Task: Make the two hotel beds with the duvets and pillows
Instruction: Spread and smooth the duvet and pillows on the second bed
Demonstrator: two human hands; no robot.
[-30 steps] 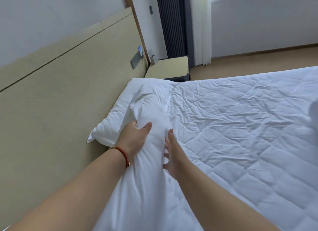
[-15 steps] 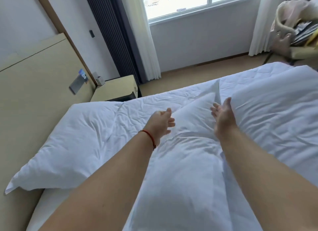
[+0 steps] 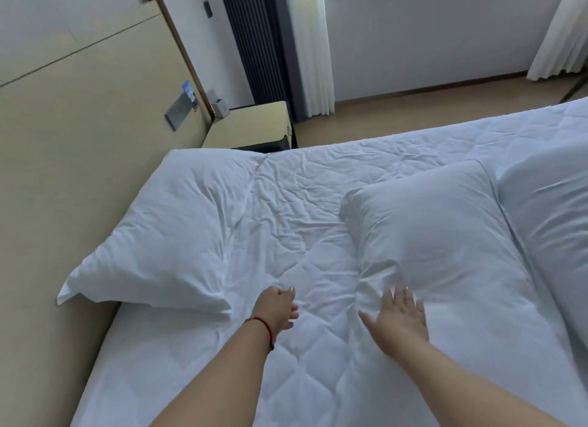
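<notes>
— What are the hands doing?
— I see my right hand (image 3: 399, 320) flat, fingers spread wide, on the second pillow (image 3: 445, 245) mid-bed. My left hand (image 3: 277, 309) hangs loose, holding nothing.
— Any writing?
— A blue card (image 3: 188, 92) on the headboard (image 3: 79, 124), maybe printed; too blurry. First pillow (image 3: 165, 245) lies at the headboard edge.

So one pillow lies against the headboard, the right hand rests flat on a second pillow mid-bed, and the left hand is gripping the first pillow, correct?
Not quite. In the head view the left hand grips nothing; it hovers open above the mattress cover, beside the first pillow. The right hand and second pillow are as you said.
</notes>
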